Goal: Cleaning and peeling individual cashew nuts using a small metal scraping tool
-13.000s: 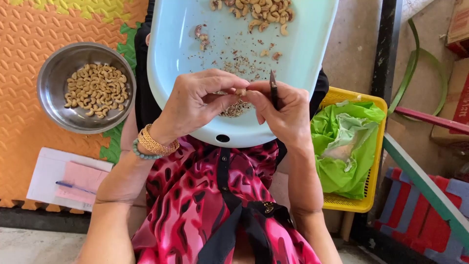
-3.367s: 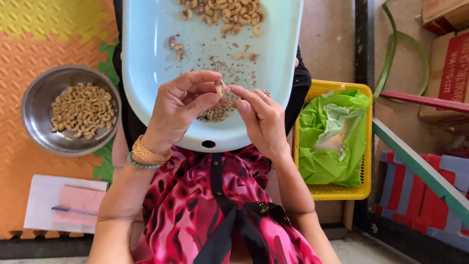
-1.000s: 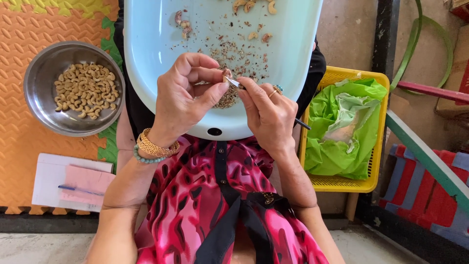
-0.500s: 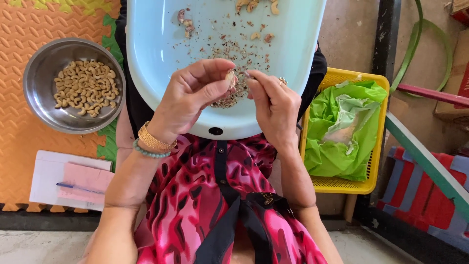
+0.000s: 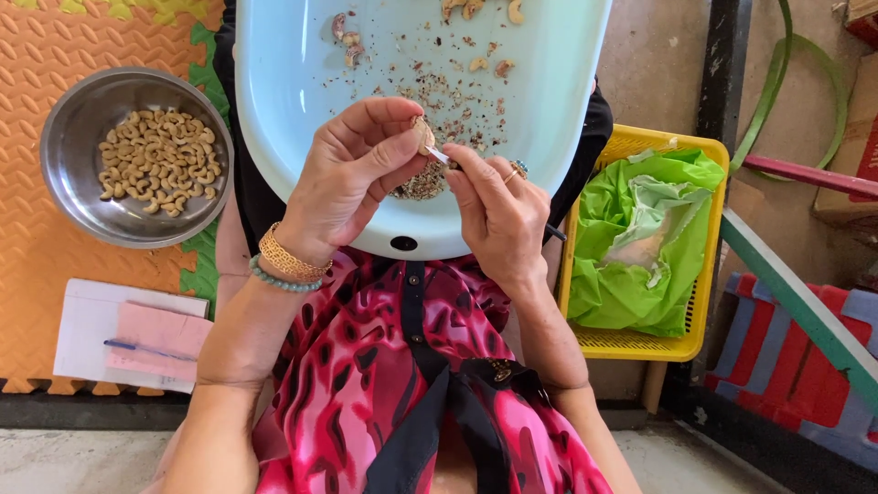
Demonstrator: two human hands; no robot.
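Orange mat [image 5: 55,265], steel bowl [image 5: 69,128] of cashews [image 5: 160,160]

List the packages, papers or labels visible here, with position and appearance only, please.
Green plastic bag: right of the lap, crumpled, lining a yellow basket.
White paper with a pink sheet: lower left floor, flat, a blue pen across.
Cardboard box: far right edge, brown with red, partly cut off.
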